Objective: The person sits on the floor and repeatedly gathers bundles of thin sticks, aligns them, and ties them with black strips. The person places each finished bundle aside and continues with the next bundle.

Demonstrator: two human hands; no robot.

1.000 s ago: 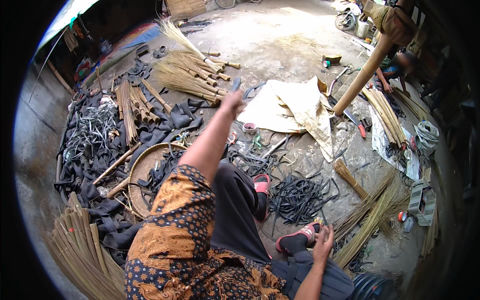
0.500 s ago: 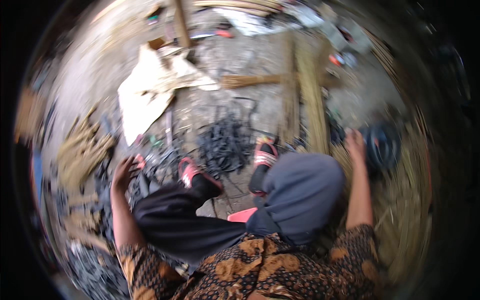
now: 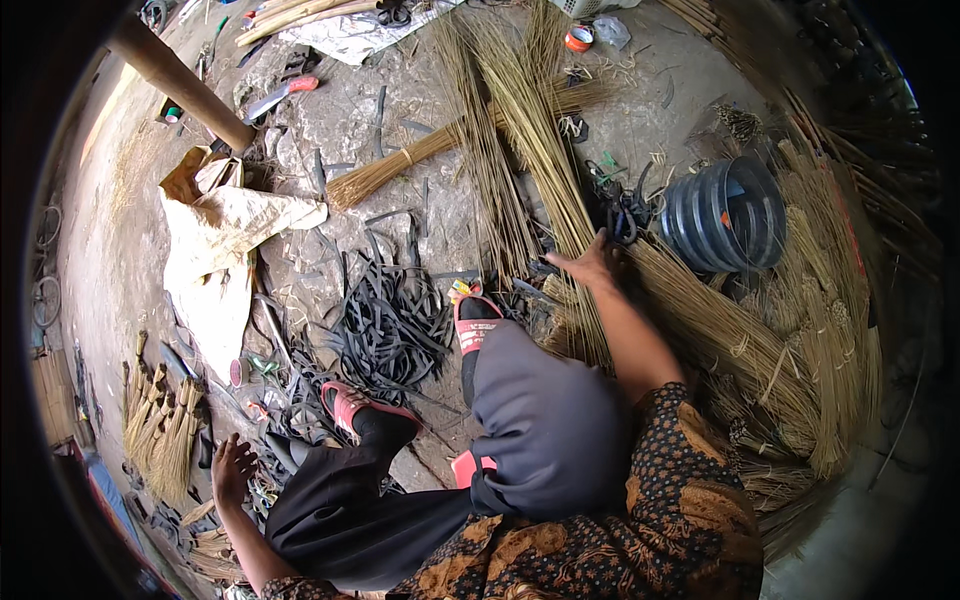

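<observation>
My right hand [image 3: 588, 266] reaches in over the lower part of a long bundle of thin sticks [image 3: 530, 115], thumb and fingers spread. Whether it touches the sticks I cannot tell. Just to its right lie a few dark strips and a ribbed blue-grey bucket [image 3: 695, 218] tipped on its side. My left hand [image 3: 233, 468] hangs beside my left knee, fingers apart and holding nothing. Closest to it are short tied stick bundles [image 3: 168, 432] and scattered black scraps. Between my feet and the sticks, a tangled heap of black rubber strips [image 3: 388, 335] covers the floor.
A pale sack [image 3: 212, 275] lies crumpled at the left, near a slanting wooden post [image 3: 185, 82]. A red-handled knife [image 3: 302, 85] rests on the floor beyond. Another tied bundle [image 3: 385, 170] crosses under the long sticks. More bundles [image 3: 820, 330] are piled at my right.
The view has shifted and sharpened. My right hand has moved left, from beside the bucket to over the long sticks. My left hand stays empty near my left knee.
</observation>
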